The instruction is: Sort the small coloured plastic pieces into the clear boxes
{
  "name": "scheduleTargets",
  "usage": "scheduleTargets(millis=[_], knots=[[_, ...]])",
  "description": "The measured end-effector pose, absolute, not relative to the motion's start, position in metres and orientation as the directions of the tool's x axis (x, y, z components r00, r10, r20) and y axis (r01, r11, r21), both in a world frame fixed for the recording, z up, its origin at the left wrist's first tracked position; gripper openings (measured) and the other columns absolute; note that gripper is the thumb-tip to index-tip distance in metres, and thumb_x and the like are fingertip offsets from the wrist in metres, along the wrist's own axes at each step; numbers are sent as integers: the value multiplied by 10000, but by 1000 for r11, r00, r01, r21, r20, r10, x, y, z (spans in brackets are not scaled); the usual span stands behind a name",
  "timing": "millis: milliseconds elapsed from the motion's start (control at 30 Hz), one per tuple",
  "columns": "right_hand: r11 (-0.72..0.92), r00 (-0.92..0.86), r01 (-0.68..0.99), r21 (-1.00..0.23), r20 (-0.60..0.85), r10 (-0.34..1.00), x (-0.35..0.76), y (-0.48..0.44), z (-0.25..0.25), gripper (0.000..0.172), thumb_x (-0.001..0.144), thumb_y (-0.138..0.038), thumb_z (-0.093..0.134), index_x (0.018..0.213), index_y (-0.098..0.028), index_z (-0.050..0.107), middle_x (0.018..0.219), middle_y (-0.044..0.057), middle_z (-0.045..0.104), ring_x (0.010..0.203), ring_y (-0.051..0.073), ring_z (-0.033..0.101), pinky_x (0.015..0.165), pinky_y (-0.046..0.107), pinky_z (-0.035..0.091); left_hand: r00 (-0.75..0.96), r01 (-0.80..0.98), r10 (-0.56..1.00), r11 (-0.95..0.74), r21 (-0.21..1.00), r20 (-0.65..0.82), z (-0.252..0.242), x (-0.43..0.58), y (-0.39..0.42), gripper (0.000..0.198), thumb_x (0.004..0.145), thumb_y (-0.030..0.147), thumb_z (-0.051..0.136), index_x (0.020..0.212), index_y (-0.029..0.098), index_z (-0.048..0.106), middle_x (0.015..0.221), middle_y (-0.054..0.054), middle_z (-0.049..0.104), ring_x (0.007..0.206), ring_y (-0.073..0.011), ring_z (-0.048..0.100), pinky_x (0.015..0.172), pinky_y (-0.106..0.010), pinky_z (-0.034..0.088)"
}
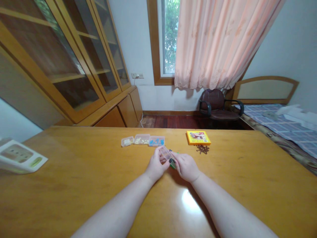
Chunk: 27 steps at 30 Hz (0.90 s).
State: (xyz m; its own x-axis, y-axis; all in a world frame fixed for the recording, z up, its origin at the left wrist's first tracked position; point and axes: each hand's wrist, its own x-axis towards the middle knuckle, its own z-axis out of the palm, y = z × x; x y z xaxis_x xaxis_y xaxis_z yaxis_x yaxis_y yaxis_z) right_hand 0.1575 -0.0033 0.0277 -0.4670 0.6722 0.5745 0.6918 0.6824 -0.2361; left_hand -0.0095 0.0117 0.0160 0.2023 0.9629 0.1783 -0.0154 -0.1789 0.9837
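Observation:
My left hand (156,165) is closed around the left side of a small clear plastic box (165,152), held tilted above the table. On the box's other side, my right hand (187,167) grips it too, fingers bent round the edge. Green pieces (172,165) show at its near end, partly hidden by my fingers; whether they lie inside or under it I cannot tell. Just beyond my left hand stand a clear box (157,136) of blue pieces, another (142,135) with cream pieces, and a smaller one (127,142) with pale contents.
A yellow printed box (198,137) lies at the table's far edge, right of my hands, with a heap of small brown pieces (202,149) in front. At the left edge is a white device (21,157). Beyond the wooden table (99,178) are a chair (215,104) and a bed (267,115).

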Motion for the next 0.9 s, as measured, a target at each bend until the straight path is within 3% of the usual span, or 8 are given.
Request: scheduleTargets(millis=[433,767,900], knots=[[654,-453,741,-156,602,657,152,-7,30,391,910,-198,313,1209,-105,547,1093,147,662,830,218,654,716,345,525,202,-61,955,-210,976,218,18,-8,10,550,679,249,643,1136,193,342,1131,-121,606,1027,-217,617,911,-372,493],[653,-419,745,-135,666,617,147,-10,30,360,905,-176,330,1150,-111,586,1055,134,680,838,198,662,734,315,534,192,-110,953,-216,970,234,20,-7,9,508,682,195,638,1106,188,360,1091,-100,618,997,-207,627,896,-357,500],[587,-275,777,-227,717,641,149,-7,27,345,913,-186,319,1088,-119,610,970,125,703,775,191,672,712,308,543,199,-80,947,-241,967,253,19,-9,8,532,680,194,655,1131,189,373,1113,-109,608,1009,-216,621,903,-365,495]])
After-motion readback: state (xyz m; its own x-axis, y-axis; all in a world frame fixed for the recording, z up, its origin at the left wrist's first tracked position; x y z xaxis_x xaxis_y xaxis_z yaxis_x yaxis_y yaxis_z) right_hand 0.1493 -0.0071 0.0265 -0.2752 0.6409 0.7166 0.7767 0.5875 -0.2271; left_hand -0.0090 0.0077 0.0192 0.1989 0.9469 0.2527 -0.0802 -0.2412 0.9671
